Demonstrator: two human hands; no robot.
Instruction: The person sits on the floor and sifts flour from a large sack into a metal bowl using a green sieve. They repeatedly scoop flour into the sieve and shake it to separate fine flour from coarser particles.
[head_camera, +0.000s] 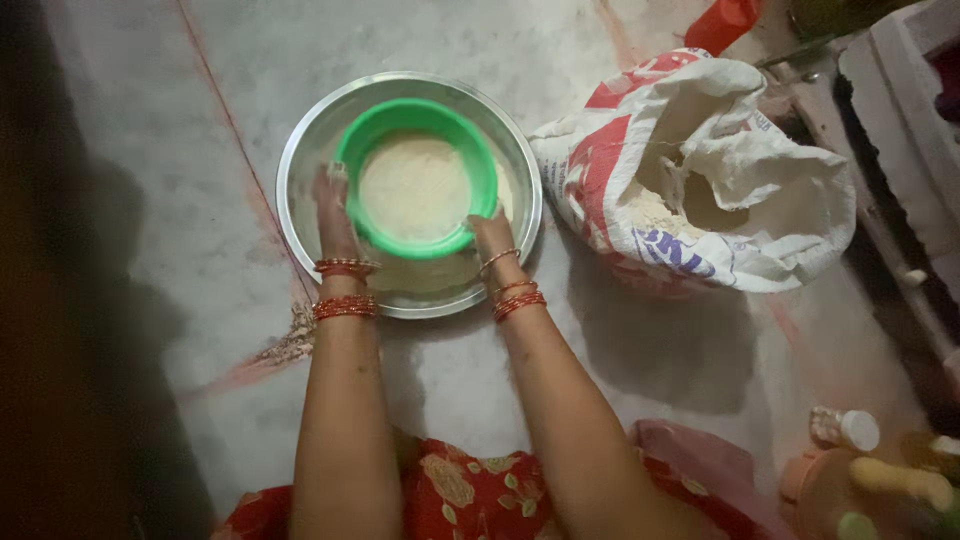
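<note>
Lap: red floral cloth (480, 495).
Left hand (335, 215): gripping green sieve (420, 180) rim, left side.
Right hand (492, 235): gripping its right rim.
Sieve: flour inside, held over steel bowl (300, 160) on floor.
Beyond, right: open flour sack (700, 170).

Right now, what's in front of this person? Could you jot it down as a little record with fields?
place: grey floor, seen from above
left hands: left hand gripping the green sieve at its left rim
right hands: right hand gripping the sieve's lower right rim
sieve contents: pale flour
under the sieve: steel bowl
to the right: open white and red sack with flour inside
wrists: red bangles
</note>
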